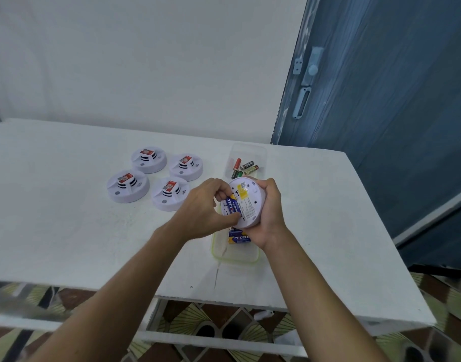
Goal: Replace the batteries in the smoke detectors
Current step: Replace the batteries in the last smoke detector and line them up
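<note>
— What does the held smoke detector look like?
— White, round, its labelled back up, above the near tray. The right hand wraps its edge; the left hand pinches a blue-and-yellow battery against it.
— Counts?
— Four detectors on the table; one matching battery in the near tray; about five in the far tray.

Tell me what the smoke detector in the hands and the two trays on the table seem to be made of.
Smoke detector: matte white moulded plastic, judging by its smooth rounded edge. Far tray: clear plastic, since the table shows through its walls. Near tray: translucent plastic with a yellow-green rim, probably glossy.
</note>
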The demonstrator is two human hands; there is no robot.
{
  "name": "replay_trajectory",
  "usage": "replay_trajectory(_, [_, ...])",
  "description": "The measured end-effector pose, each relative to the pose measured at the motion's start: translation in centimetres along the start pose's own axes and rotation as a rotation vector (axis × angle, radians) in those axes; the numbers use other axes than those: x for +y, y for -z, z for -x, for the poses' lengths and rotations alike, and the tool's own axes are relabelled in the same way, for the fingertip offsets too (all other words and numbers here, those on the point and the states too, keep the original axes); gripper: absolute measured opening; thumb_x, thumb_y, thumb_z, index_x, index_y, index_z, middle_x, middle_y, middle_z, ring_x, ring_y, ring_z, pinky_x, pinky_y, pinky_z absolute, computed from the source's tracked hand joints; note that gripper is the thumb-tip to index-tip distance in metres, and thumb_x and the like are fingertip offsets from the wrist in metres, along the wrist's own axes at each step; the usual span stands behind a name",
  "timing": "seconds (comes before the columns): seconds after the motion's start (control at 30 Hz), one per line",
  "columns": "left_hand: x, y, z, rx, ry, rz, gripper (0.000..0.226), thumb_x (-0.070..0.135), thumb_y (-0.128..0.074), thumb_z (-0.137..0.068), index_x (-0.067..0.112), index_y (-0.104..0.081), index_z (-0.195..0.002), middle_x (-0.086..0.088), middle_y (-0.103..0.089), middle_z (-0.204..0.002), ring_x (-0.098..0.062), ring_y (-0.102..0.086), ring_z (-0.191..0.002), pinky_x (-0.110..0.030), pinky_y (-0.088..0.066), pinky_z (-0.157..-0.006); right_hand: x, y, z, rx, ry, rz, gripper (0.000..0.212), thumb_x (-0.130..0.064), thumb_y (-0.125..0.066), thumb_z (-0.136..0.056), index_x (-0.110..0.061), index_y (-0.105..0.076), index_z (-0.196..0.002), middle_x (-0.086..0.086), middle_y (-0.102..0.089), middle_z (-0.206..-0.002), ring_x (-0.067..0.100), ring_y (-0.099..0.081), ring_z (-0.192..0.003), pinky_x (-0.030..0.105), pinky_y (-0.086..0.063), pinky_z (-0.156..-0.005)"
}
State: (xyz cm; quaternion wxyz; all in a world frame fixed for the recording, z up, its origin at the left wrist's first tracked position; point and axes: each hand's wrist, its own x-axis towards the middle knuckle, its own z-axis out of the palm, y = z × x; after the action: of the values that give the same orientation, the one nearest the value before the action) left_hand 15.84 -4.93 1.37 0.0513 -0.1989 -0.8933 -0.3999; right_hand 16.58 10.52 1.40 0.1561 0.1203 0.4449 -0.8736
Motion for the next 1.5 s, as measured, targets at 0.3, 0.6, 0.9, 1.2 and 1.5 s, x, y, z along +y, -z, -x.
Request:
replay_trajectory(0.3, [-0.1, -0.1, 0.0, -0.004, 0.01, 0.056, 0.041, 0.029, -0.084, -0.065, 0.026, -0.055, -0.094, 0.008, -0.057, -0.088, -0.001, -0.049, -0.077, -0.012, -0.041, -0.064, 0.1, 0.1, 0.2, 0.035, 0.012, 0.012, 0.038, -0.044, -0.043, -0.089, -0.02, -0.071, -0.097, 0.009, -0.066, -0.093, 0.026, -0.06, -0.089, 0.032, -0.048, -0.07])
replay_trajectory(0.6, [0.1, 0.1, 0.0, -0.097, 0.065, 0.071, 0.042, 0.035, -0.086, -0.068, 0.035, -0.052, -0.092, 0.01, -0.059, -0.092, -0.006, -0.054, -0.08, -0.013, -0.046, -0.065, 0.2, 0.4, 0.6, 0.052, 0.034, 0.011, 0.038, -0.042, -0.042, -0.09, -0.019, -0.072, -0.093, 0.011, -0.066, -0.092, 0.026, -0.06, -0.087, 0.033, -0.047, -0.072])
replay_trajectory(0.9, [0.6, 0.2, 0.0, -0.126, 0.137, 0.095, 0.05, 0.032, -0.092, -0.06, 0.026, -0.057, -0.095, 0.008, -0.057, -0.088, -0.003, -0.048, -0.071, -0.012, -0.042, -0.06, 0.2, 0.7, 0.8, 0.059, 0.041, 0.04, 0.037, -0.043, -0.041, -0.092, -0.02, -0.069, -0.093, 0.01, -0.066, -0.09, 0.027, -0.058, -0.089, 0.034, -0.046, -0.072])
replay_trajectory(1.2, [1.0, 0.0, 0.1, -0.066, 0.115, 0.182, 0.044, 0.038, -0.087, -0.068, 0.024, -0.053, -0.092, 0.008, -0.063, -0.086, -0.001, -0.051, -0.062, -0.014, -0.043, -0.055, -0.4, 0.8, 0.4, 0.073, 0.058, 0.037, 0.038, -0.043, -0.041, -0.091, -0.021, -0.072, -0.091, 0.011, -0.066, -0.094, 0.028, -0.057, -0.092, 0.034, -0.047, -0.074])
replay_trajectory(1.5, [1.5, -1.4, -0.1, 0.176, 0.263, 0.668, 0.027, 0.002, -0.067, -0.085, 0.02, -0.057, -0.102, -0.005, -0.065, -0.094, -0.022, -0.066, -0.083, -0.035, -0.057, -0.077, -1.1, 1.2, -0.5, 0.189, 0.185, -0.071, 0.031, -0.041, -0.042, -0.093, -0.023, -0.066, -0.103, 0.006, -0.067, -0.098, 0.024, -0.059, -0.092, 0.035, -0.046, -0.079])
